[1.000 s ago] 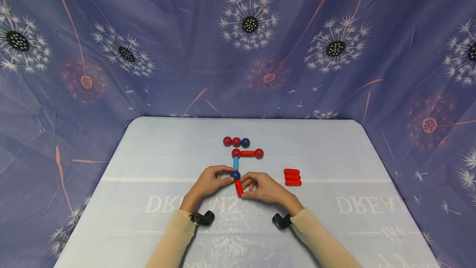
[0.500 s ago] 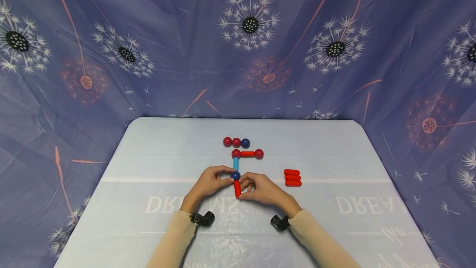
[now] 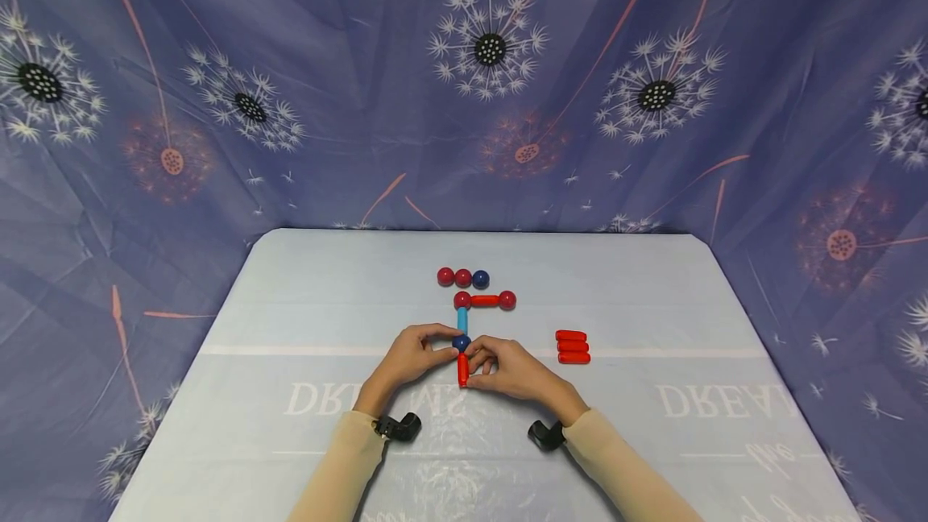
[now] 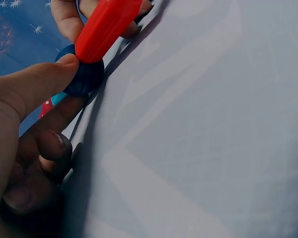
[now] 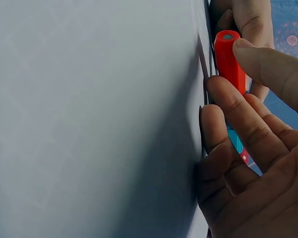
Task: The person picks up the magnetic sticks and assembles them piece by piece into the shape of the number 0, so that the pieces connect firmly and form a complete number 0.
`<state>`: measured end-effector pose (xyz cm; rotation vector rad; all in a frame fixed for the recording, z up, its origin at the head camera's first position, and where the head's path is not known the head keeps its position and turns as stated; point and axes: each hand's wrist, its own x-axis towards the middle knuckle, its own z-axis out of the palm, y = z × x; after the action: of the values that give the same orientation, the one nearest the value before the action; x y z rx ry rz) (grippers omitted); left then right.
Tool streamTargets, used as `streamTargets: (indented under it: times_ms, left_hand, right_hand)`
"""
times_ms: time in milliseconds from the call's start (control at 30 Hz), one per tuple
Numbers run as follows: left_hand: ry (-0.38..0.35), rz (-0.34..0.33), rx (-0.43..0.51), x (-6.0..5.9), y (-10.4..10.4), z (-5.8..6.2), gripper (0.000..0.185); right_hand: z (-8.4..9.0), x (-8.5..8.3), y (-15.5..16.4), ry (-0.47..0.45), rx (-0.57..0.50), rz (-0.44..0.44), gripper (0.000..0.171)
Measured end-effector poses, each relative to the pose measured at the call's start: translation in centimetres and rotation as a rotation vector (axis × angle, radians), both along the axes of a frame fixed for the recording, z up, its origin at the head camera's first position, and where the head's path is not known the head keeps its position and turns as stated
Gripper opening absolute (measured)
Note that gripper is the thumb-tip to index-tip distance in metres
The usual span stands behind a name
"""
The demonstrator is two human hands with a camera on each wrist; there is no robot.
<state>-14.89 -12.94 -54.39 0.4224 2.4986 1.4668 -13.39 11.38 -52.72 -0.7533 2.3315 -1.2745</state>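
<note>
In the head view my left hand (image 3: 416,357) pinches a dark blue ball (image 3: 461,343) between thumb and index finger. My right hand (image 3: 516,369) holds a red magnetic rod (image 3: 462,371) by its side, thumb near the close end. That rod points toward me, its far end against the blue ball (image 4: 89,79). A grey disc shows in the near end of the rod (image 5: 231,62) in the right wrist view. From the ball a light blue rod (image 3: 461,320) runs away to a red ball (image 3: 462,300). Another red rod (image 3: 485,301) links that ball to a second red ball (image 3: 507,300).
Two loose red balls (image 3: 445,276) and a dark blue ball (image 3: 481,279) lie in a row behind the joined pieces. Three red rods (image 3: 573,347) lie side by side to the right. All rests on a white-covered table (image 3: 290,280) before a purple dandelion-print cloth (image 3: 362,103).
The held red rod has swung from a slant to nearly straight in line with the light blue rod. My right hand moved slightly left with it; my left hand stayed on the ball.
</note>
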Motion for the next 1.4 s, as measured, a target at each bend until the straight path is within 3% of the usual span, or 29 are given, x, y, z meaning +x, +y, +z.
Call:
streamTargets:
  times_ms: [867, 1200, 1400]
  left_hand:
    - [-0.004, -0.006, -0.014, 0.0, -0.1, 0.3, 0.031]
    - [-0.010, -0.013, -0.016, -0.1, -0.3, 0.2, 0.032]
    - [0.001, -0.013, -0.005, 0.0, -0.2, 0.3, 0.031]
  right_hand:
    - [1.5, -1.0, 0.3, 0.024, 0.049, 0.044, 0.035]
    - [3.2, -2.9, 0.5, 0.099, 0.110, 0.101, 0.036]
    - [4.2, -4.9, 0.8, 0.134, 0.112, 0.071, 0.038]
